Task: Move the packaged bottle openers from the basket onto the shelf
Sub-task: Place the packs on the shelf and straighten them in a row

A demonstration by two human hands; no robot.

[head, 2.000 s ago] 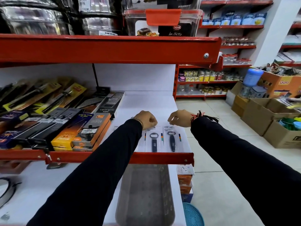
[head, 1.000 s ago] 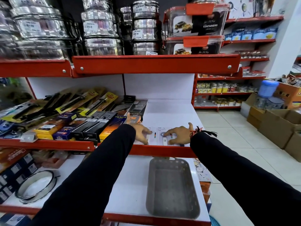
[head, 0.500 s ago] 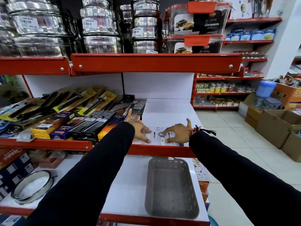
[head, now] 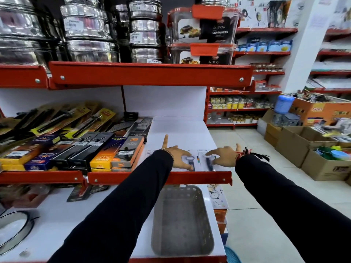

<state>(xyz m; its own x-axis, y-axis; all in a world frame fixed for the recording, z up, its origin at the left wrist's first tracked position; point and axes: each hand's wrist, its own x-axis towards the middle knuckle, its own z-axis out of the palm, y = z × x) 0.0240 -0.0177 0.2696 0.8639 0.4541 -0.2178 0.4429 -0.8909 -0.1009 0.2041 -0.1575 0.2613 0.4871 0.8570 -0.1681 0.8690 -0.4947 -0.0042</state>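
Reaching forward from the camera, two arms in black sleeves stretch toward a white shelf [head: 180,130] with a red front edge. Both hands lie open, fingers spread, gripping nothing. The left hand [head: 177,155] presses flat on one packaged bottle opener [head: 190,162], its index finger pointing away toward the back wall. The right hand [head: 224,155], a red and black thread tied at its wrist, rests its fingertips on a second packaged bottle opener [head: 208,162] just beside the first. Both white cards lie flat at the front of the shelf, right of stacked boxed lighters [head: 115,154]. One level lower, a grey perforated basket [head: 182,221] sits on the shelf below, with no packages visible inside. Steel pots [head: 87,33] line the level above.
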